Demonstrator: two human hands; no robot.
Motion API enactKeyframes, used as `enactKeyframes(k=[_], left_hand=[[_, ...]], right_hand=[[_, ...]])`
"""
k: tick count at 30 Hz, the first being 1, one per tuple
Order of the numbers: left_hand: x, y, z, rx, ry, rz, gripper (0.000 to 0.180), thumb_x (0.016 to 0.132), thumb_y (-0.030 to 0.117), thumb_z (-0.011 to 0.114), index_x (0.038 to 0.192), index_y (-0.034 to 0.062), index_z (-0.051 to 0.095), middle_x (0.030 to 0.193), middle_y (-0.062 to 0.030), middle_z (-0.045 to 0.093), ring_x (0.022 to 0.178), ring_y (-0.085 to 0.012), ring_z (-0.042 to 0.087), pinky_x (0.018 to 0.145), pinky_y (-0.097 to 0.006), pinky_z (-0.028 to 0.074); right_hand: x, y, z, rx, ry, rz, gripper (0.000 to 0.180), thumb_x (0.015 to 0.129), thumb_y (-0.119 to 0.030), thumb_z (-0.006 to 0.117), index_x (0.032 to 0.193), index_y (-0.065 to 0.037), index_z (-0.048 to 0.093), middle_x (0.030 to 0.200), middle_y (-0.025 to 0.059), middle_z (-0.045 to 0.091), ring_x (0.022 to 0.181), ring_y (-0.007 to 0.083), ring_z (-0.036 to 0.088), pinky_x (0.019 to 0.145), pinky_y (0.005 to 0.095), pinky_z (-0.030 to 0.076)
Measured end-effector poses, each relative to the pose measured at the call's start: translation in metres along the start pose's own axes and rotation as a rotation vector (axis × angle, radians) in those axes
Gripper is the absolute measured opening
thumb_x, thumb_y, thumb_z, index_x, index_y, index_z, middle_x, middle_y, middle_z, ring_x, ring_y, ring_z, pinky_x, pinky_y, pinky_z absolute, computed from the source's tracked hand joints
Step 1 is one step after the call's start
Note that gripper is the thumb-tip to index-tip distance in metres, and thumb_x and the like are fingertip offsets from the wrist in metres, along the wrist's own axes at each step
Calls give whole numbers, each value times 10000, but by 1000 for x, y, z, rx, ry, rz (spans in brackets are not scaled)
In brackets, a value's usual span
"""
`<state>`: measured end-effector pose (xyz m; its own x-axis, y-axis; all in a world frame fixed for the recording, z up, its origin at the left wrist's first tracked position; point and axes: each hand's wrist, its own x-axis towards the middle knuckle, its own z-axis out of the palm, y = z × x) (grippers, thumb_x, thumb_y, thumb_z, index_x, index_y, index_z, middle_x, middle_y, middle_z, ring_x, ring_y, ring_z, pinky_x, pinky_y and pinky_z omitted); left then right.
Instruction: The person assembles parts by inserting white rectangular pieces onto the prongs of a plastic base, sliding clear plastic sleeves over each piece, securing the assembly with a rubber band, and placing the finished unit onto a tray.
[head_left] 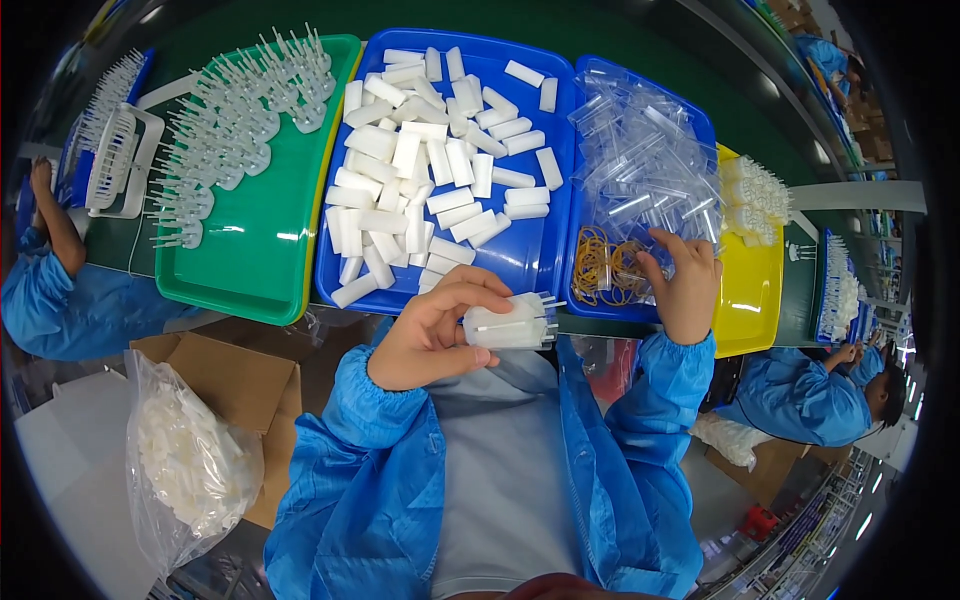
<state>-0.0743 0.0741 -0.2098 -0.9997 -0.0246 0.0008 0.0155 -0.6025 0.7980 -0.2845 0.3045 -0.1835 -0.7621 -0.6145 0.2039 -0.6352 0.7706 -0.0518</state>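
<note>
My left hand (437, 335) is closed round a bundle of white blocks (505, 325) with thin pale prongs sticking out of its right end. It is held in front of my chest, just off the near edge of the middle blue tray (335, 270). My right hand (690, 285) hovers over the right blue tray (705, 122), with thumb and forefinger bent and slightly apart. Tan rubber bands (600, 268) lie in a heap beside the thumb. Beyond them is a pile of clear plastic sleeves (645, 150). Loose white blocks (405, 155) fill much of the middle tray.
A green tray (240, 255) at left holds rows of pronged white pieces (225, 140). At right a yellow tray (750, 290) holds white pronged bundles (755, 200). Below left stand a cardboard box (235, 375) and a clear bag of white pieces (190, 460). Co-workers in blue sit on both sides.
</note>
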Motion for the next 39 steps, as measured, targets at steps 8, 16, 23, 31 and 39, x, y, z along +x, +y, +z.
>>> enactKeyframes(k=[8, 16, 23, 31, 39], left_hand=[[0, 1, 0, 5, -3, -3, 507, 717, -198, 560, 1169, 31, 558, 1257, -102, 391, 1179, -227, 478, 850, -289, 549], [0, 0, 0, 3, 5, -13, 511, 713, -199, 563, 1169, 31, 557, 1258, -105, 389, 1182, -233, 478, 847, -290, 558], [1, -1, 1, 24, 7, -17, 499, 711, -193, 565, 1157, 29, 560, 1252, -103, 386, 1177, -224, 480, 840, -280, 555], [1, -1, 3, 51, 12, -11, 488, 716, -180, 584, 1156, 29, 561, 1245, -102, 388, 1161, -207, 488, 831, -267, 548], [2, -6, 5, 52, 55, -12, 406, 760, -107, 638, 1137, 27, 565, 1198, -101, 420, 1094, -193, 514, 779, -240, 555]], right_hand=[[2, 4, 0, 83, 49, -29, 298, 677, -142, 770, 949, -87, 663, 840, 80, 621, 845, 270, 547, 739, 380, 395], [-4, 0, -16, 260, 220, 1, 221, 692, -71, 746, 882, -47, 636, 859, 104, 620, 832, 290, 563, 736, 361, 433], [-15, -40, -49, 940, 226, -318, 308, 757, -145, 704, 1010, 26, 664, 880, 128, 613, 824, 267, 564, 744, 362, 441], [-4, -78, -49, 949, 36, -477, 378, 666, -138, 772, 1016, -19, 690, 861, 77, 609, 805, 238, 564, 691, 329, 447], [-4, -89, -46, 973, 39, -501, 414, 609, -183, 819, 981, -40, 705, 836, 64, 618, 765, 226, 572, 666, 321, 460]])
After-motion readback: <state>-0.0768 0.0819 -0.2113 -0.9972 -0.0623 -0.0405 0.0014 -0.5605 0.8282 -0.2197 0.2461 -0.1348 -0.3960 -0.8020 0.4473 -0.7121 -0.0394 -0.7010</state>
